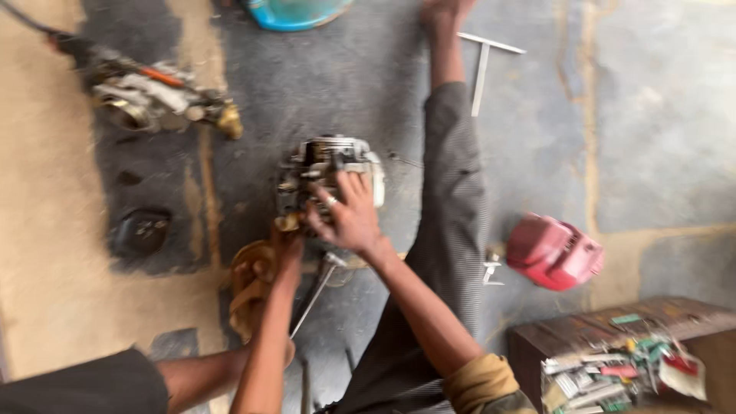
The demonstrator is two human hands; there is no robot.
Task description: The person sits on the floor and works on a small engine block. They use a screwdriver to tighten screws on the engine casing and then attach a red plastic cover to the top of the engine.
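Observation:
A small grey engine [330, 172] sits on the dark floor in the middle of the view. My right hand [349, 218] lies spread over its near right side, fingers pressed on the metal, with a ring on one finger. My left hand [282, 249] is curled against the engine's lower left corner, by a brass-coloured part; blur hides what it grips. A thin metal rod tool [313, 297] lies on the floor just below both hands.
My leg in grey trousers [454, 207] stretches past the engine on the right; my other foot in a tan sandal [247, 295] rests at its left. Around lie a red cover [553, 251], a T-handle wrench [483, 65], another engine assembly [157, 93], a blue basin [295, 11] and a wooden toolbox [613, 360].

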